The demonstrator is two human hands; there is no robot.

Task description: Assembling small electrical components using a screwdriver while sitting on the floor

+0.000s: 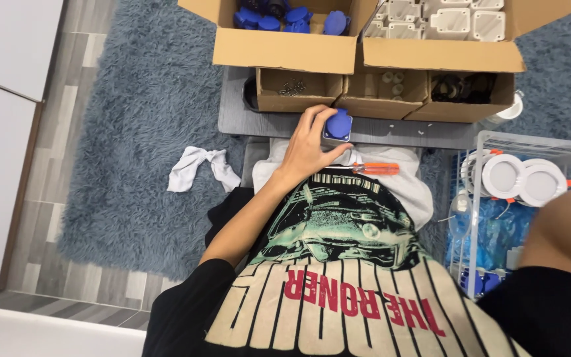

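At the near edge of the low grey table [246, 119], a blue socket cover [338, 124] sits under the left hand [308, 142], whose fingers [318, 116] curl closed around it. Just below lies an orange-handled screwdriver [371, 168] on a white cloth [411, 188]. Beyond stand three small cardboard trays [299, 89] and two large boxes, one of blue parts [285, 49], one of white housings [444, 56]. Right arm [566, 231] bent at frame edge; its hand out of view.

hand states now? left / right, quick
Left hand: fingers closed around a blue socket part at the edge of the grey table.
Right hand: out of view; only the arm shows.
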